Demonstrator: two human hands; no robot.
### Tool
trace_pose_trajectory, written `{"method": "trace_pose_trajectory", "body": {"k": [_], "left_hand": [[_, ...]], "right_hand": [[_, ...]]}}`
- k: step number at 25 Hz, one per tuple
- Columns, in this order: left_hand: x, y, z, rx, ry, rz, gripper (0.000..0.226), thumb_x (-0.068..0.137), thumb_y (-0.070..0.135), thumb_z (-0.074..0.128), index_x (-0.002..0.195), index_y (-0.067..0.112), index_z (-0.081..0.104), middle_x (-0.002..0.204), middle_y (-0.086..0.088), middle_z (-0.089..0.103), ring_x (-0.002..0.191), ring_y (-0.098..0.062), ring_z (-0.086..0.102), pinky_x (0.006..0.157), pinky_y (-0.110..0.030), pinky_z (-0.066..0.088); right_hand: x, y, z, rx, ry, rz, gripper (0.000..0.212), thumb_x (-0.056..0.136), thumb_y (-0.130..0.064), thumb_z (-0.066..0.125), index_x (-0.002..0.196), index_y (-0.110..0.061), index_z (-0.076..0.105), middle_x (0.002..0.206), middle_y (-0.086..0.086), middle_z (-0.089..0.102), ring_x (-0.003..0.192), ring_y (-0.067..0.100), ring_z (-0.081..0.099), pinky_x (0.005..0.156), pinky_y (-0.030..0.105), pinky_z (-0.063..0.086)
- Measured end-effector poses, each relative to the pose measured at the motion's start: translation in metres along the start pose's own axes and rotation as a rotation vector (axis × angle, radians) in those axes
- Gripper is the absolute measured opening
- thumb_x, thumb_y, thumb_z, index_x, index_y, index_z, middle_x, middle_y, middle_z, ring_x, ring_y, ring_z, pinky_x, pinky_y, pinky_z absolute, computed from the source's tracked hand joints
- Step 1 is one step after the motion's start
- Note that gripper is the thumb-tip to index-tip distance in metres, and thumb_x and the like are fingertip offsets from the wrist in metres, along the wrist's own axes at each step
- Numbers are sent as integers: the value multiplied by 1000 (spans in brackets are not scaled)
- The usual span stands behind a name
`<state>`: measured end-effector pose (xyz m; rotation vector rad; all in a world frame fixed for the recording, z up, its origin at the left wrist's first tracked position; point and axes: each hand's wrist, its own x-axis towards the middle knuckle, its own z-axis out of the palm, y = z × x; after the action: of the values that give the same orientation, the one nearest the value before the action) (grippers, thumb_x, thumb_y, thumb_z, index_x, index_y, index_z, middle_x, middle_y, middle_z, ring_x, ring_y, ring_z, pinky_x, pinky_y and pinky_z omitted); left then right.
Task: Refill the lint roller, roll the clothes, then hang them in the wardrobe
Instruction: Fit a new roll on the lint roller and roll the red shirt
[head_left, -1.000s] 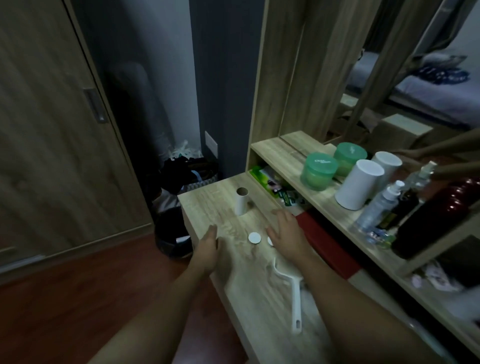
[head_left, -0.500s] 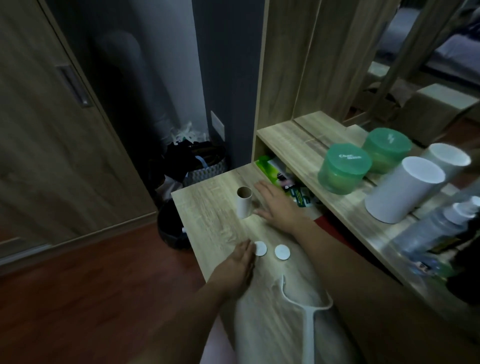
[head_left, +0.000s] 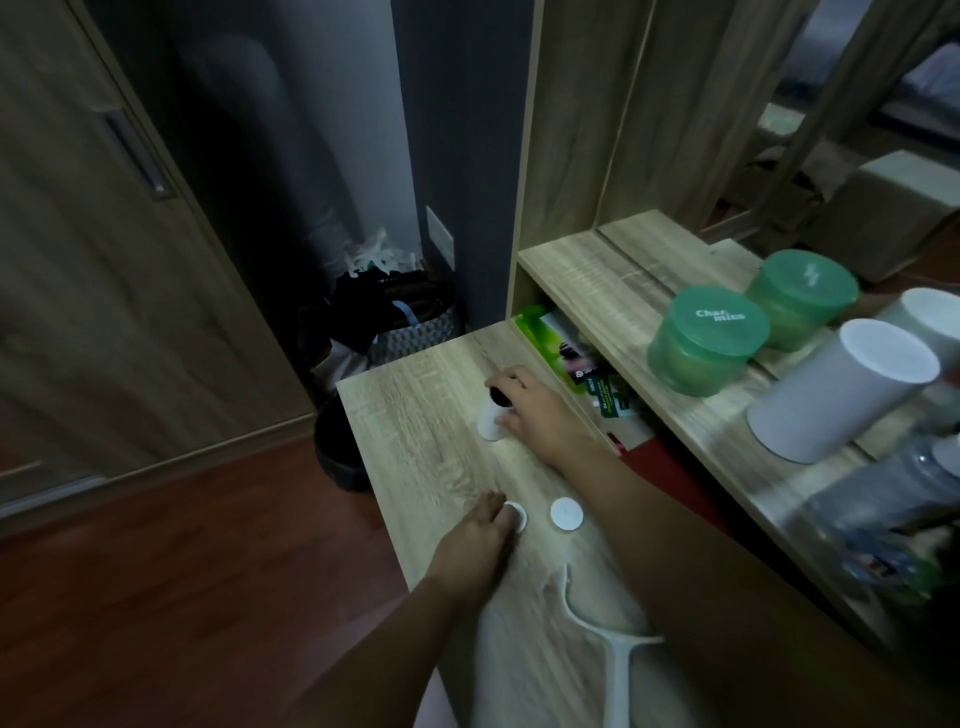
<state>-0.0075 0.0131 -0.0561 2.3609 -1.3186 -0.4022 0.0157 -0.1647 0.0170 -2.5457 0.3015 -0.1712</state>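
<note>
White refill roll (head_left: 488, 425), upright with a dark hollow core, stands mid-frame on the wooden desk (head_left: 415, 415); my right hand (head_left: 537, 413) curls its fingers around it. My left hand (head_left: 480, 540) rests relaxed fingers on one round white cap (head_left: 518, 518), its twin (head_left: 567, 513) just right. The bare white roller handle (head_left: 618, 670) lies at lower centre.

Wooden table (head_left: 415, 415) with roll (head_left: 488, 423), caps (head_left: 567, 513), handle (head_left: 615, 670)
</note>
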Motion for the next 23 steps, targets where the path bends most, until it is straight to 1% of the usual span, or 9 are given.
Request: {"method": "trace_pose_trajectory", "body": {"k": [3,6,8,10,13,15,17,20,23], "left_hand": [[-4,7,-16,-270,192,-144,25,91,33,51,100,10,56,98,-5,62,86,-21,60,74,-30,43],[-6,14,-38,-693,418,-418,16,86,32,63,93,18,64,87,2,70,82,-13,66,79,-30,51],[-6,26,-58,-960,492,-506,5,85,26,67,87,21,68,85,2,70,82,-16,65,80,-31,51],[-7,43,-77,-1227,476,-482,6,87,21,65,90,19,69,88,-4,68,84,-19,61,77,-32,50],[-15,73,-101,-1541,333,-413,10,91,11,57,96,10,66,96,-7,67,88,-19,65,77,-30,55],[-25,87,-113,-1641,296,-368,10,91,7,55,93,7,65,96,-6,68,87,-19,66,77,-29,57],[-34,95,-120,-1650,306,-325,10,90,4,56,90,6,66,93,-7,67,84,-18,66,76,-27,58],[-39,101,-126,-1629,315,-310,10,89,2,56,89,4,66,94,-7,67,85,-16,66,74,-24,58],[-39,106,-129,-1665,319,-326,12,89,0,56,82,2,65,98,-5,70,90,-17,67,72,-23,58]], "right_hand": [[-41,-2,-4,186,257,215,41,80,-18,67,118,-16,50,121,1,48,101,15,50,82,32,45],[-93,-10,-5,700,451,461,39,74,-26,71,105,-31,47,115,2,57,96,15,61,79,38,55],[-126,-21,-7,1041,490,499,38,80,-15,69,107,-26,45,112,4,59,94,14,63,77,27,56],[-153,-33,-9,1148,479,498,32,85,-5,63,106,-21,46,108,3,60,90,10,63,71,19,52],[-175,-45,-11,1231,504,471,30,81,-13,69,99,-26,50,107,3,65,86,11,66,79,29,50],[-185,-51,-18,1286,530,445,57,55,-43,85,99,-27,51,100,-2,70,85,9,69,77,27,53],[-190,-55,-23,1309,540,429,85,30,-61,85,100,-27,51,94,-6,71,83,5,69,72,21,54],[-195,-62,-27,1332,549,400,88,29,-63,85,100,-25,50,100,-3,66,83,4,69,70,19,53],[-196,-63,-31,1332,553,399,71,44,-50,86,99,-24,50,106,2,65,86,5,68,71,19,53]]}}
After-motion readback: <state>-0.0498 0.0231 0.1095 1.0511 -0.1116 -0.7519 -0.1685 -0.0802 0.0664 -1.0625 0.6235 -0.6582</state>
